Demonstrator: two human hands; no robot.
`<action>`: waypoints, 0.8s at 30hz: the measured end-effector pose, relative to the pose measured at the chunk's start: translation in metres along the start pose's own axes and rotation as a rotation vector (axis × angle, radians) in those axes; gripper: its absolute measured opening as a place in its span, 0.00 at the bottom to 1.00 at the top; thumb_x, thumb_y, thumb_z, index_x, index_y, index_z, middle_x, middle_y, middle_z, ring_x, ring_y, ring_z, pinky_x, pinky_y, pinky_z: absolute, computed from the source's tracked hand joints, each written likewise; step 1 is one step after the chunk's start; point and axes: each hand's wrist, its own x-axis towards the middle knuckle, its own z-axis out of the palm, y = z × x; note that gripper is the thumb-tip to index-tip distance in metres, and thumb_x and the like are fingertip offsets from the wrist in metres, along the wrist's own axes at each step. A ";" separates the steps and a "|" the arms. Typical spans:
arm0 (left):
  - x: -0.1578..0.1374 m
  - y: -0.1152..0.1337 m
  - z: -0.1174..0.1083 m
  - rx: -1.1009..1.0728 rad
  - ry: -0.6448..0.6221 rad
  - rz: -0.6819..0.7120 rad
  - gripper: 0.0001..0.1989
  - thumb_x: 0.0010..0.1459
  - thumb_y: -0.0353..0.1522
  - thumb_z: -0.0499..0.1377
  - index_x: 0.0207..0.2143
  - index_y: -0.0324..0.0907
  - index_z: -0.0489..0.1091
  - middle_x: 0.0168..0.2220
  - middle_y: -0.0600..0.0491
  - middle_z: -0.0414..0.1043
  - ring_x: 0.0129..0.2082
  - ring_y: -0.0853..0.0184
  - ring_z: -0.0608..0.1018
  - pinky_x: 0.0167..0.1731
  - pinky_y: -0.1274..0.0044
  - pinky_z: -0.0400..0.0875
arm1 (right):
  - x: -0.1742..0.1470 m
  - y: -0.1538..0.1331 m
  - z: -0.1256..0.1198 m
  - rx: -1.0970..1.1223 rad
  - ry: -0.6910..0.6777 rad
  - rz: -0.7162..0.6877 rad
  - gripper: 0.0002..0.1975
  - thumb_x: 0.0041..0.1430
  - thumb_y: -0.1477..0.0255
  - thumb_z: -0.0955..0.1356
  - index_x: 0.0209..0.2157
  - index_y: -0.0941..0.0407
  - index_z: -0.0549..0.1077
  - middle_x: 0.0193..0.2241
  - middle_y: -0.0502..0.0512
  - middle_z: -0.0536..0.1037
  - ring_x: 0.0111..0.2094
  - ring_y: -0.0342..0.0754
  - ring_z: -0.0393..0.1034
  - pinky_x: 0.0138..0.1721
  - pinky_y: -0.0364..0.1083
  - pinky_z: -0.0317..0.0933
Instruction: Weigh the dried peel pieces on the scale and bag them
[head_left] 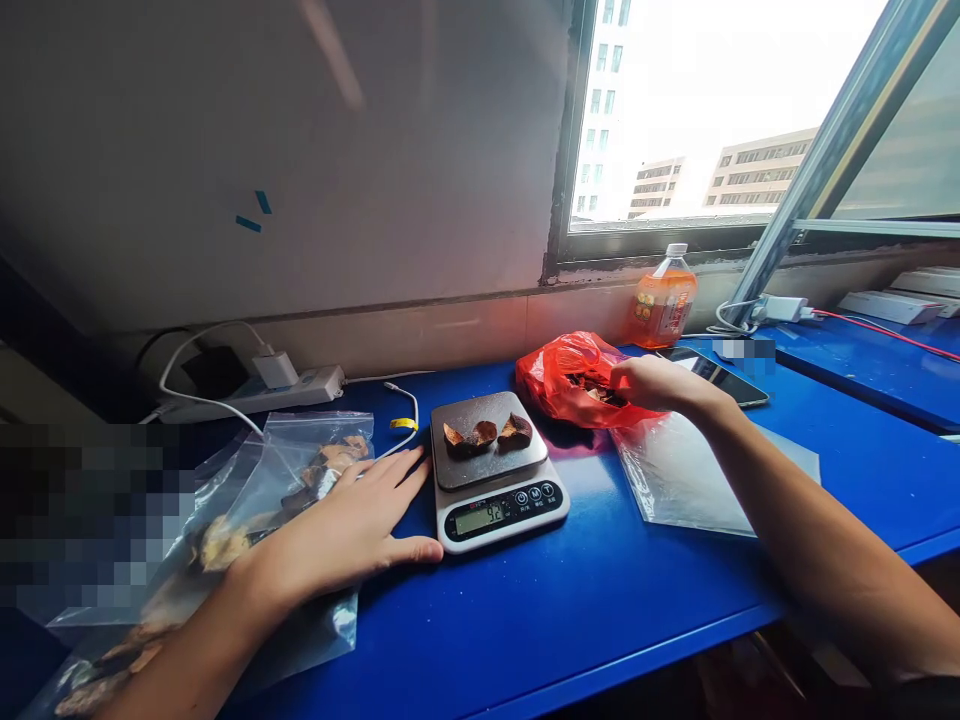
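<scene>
My left hand (379,510) lies flat with fingers spread, its tips beside the left edge of a white kitchen scale (502,470). Pieces of dried brown peel or shell (514,432) rest on the metal plate, and the display reads about 92, the decimal point unclear. To the right of the scale, my right hand (649,382) reaches into a red plastic bag (551,385) holding dark dried pieces. The bag's folds and contents hide its fingertips. Under my left forearm lie clear zip bags (330,625) of dried pieces.
A clear plastic bag (697,475) lies under my right forearm, with a phone or tablet (739,380) behind it. An orange drink bottle (664,300) stands by the window. A power strip (315,385) with cables runs along the wall; the blue tabletop (525,610) ends at the front.
</scene>
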 end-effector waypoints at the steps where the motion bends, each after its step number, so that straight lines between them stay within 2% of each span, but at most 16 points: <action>1: 0.000 0.000 0.000 0.006 -0.002 0.001 0.51 0.51 0.62 0.50 0.67 0.39 0.46 0.68 0.42 0.39 0.68 0.49 0.47 0.64 0.58 0.48 | 0.001 0.000 -0.002 -0.010 -0.015 0.026 0.06 0.46 0.75 0.68 0.19 0.55 0.74 0.17 0.51 0.73 0.20 0.42 0.65 0.25 0.41 0.56; 4: -0.001 0.001 -0.001 0.014 0.004 0.005 0.50 0.52 0.61 0.51 0.67 0.39 0.47 0.68 0.41 0.41 0.68 0.49 0.48 0.64 0.57 0.49 | 0.003 -0.002 -0.011 -0.013 -0.038 0.100 0.05 0.48 0.73 0.67 0.24 0.56 0.76 0.22 0.52 0.76 0.23 0.43 0.68 0.24 0.41 0.56; 7: -0.001 0.003 -0.002 0.002 0.019 0.011 0.50 0.52 0.61 0.52 0.67 0.39 0.48 0.68 0.41 0.43 0.67 0.48 0.49 0.63 0.56 0.50 | 0.003 -0.007 -0.019 0.092 0.011 0.151 0.07 0.49 0.72 0.66 0.28 0.58 0.76 0.28 0.54 0.78 0.28 0.45 0.71 0.27 0.41 0.59; 12: -0.001 0.005 -0.003 0.048 -0.012 0.007 0.51 0.53 0.61 0.51 0.67 0.36 0.46 0.68 0.40 0.42 0.68 0.48 0.48 0.64 0.57 0.48 | -0.005 -0.027 -0.035 0.412 0.196 0.077 0.08 0.48 0.70 0.65 0.29 0.58 0.75 0.27 0.53 0.77 0.28 0.45 0.70 0.28 0.43 0.61; 15: -0.001 0.005 -0.004 0.036 0.000 0.012 0.51 0.52 0.61 0.51 0.67 0.37 0.47 0.68 0.40 0.43 0.67 0.48 0.49 0.64 0.57 0.49 | -0.008 -0.039 -0.040 0.645 0.294 0.049 0.06 0.47 0.73 0.65 0.30 0.58 0.71 0.26 0.52 0.75 0.27 0.44 0.70 0.28 0.42 0.63; 17: -0.002 0.005 -0.004 0.027 0.001 0.002 0.51 0.52 0.61 0.52 0.67 0.36 0.47 0.68 0.39 0.43 0.67 0.47 0.50 0.63 0.56 0.49 | -0.007 -0.039 -0.040 0.729 0.329 0.055 0.09 0.47 0.75 0.64 0.33 0.58 0.70 0.24 0.51 0.74 0.25 0.43 0.70 0.26 0.42 0.62; 20: -0.002 0.004 -0.003 0.016 0.006 -0.001 0.51 0.52 0.61 0.51 0.67 0.36 0.47 0.67 0.38 0.44 0.67 0.46 0.50 0.63 0.54 0.50 | -0.004 -0.028 -0.035 0.700 0.317 0.100 0.13 0.47 0.76 0.63 0.36 0.58 0.72 0.21 0.49 0.72 0.22 0.42 0.67 0.24 0.41 0.61; 24: -0.001 0.001 0.000 0.002 0.043 0.013 0.52 0.50 0.63 0.51 0.67 0.38 0.49 0.67 0.39 0.45 0.67 0.45 0.51 0.62 0.54 0.51 | 0.000 -0.011 -0.029 0.535 0.165 0.208 0.13 0.46 0.76 0.63 0.33 0.58 0.76 0.23 0.52 0.76 0.24 0.44 0.68 0.26 0.42 0.63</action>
